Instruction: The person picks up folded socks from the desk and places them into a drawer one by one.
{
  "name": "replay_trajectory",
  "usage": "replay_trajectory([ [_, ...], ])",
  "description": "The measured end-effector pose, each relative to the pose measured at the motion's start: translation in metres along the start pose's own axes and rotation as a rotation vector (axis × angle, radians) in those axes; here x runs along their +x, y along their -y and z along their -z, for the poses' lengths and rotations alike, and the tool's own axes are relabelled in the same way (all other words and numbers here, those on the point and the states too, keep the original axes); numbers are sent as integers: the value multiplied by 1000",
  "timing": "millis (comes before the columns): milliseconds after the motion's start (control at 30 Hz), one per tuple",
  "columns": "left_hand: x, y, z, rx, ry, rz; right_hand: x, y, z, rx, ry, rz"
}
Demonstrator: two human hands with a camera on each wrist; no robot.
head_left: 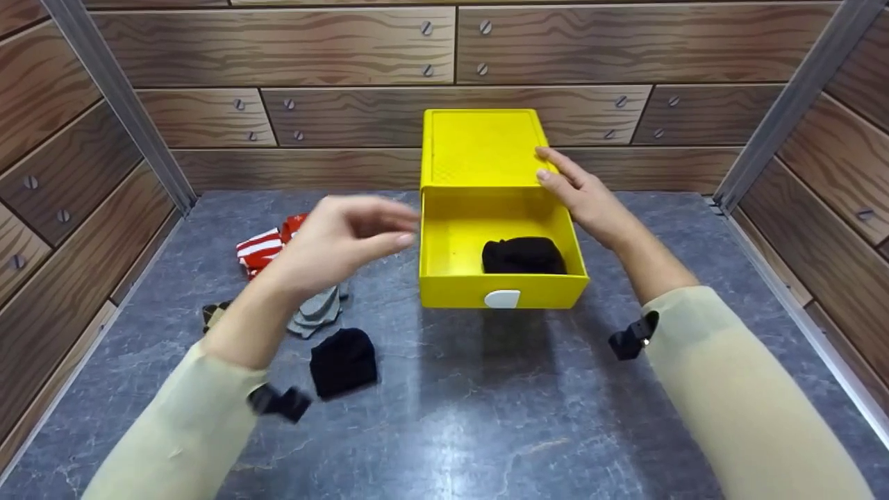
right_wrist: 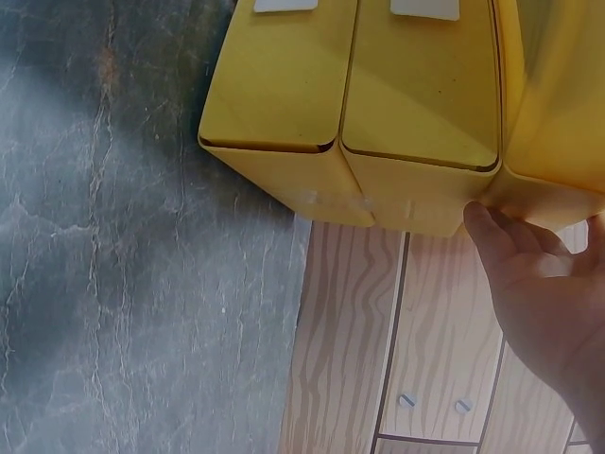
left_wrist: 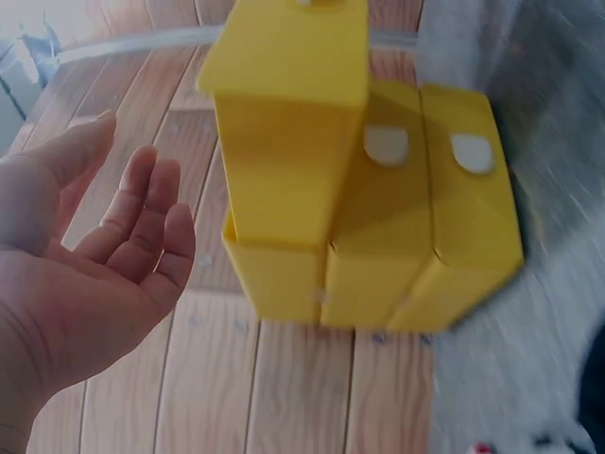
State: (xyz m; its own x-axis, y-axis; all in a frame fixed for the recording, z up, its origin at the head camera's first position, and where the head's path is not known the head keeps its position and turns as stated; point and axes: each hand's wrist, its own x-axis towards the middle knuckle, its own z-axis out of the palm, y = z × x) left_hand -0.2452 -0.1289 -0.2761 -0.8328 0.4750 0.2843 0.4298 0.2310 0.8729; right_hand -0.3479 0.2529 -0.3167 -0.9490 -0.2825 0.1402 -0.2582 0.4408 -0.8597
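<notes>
A yellow drawer unit (head_left: 483, 149) stands at the back with its top drawer (head_left: 444, 292) pulled out. Inside the drawer, toward its front right, lies a folded black cloth bundle (head_left: 524, 255). My left hand (head_left: 340, 243), slightly blurred, hovers just left of the drawer, fingers loosely bent and holding nothing; the left wrist view shows its bare palm (left_wrist: 85, 284). My right hand (head_left: 590, 201) rests at the unit's upper right edge, its fairly straight fingers touching the top and side. In the right wrist view, the hand (right_wrist: 548, 307) lies against the yellow side wall.
Left of the unit, on the grey marbled surface (head_left: 430, 437), lie a folded black cloth (head_left: 344, 364), grey folded cloths (head_left: 316, 312), a red-and-white striped cloth (head_left: 260, 250) and a brown patterned piece (head_left: 214, 314). Two shut drawers with white handles (left_wrist: 473, 153) sit below the open one. Wood-patterned walls surround the surface.
</notes>
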Motion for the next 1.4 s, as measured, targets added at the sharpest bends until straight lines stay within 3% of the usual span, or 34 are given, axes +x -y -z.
replay_trajectory([
  [300, -69, 46, 26, 39, -114, 84, 0, 4, 2, -3, -3, -1],
  [533, -127, 77, 39, 27, -181, 228, 4, 6, -1, -7, -3, 5],
  [700, -156, 100, 41, -33, -177, 331, 4, 7, -4, 7, 6, 2],
  [833, -166, 117, 40, -58, -166, 369, 3, 7, -5, 16, 12, 1],
  [1133, -164, 146, 31, -20, -88, 312, -1, 5, -1, 4, 0, 1],
  [1400, -156, 153, 23, 5, -2, 300, -1, 1, 1, -18, 0, -6],
])
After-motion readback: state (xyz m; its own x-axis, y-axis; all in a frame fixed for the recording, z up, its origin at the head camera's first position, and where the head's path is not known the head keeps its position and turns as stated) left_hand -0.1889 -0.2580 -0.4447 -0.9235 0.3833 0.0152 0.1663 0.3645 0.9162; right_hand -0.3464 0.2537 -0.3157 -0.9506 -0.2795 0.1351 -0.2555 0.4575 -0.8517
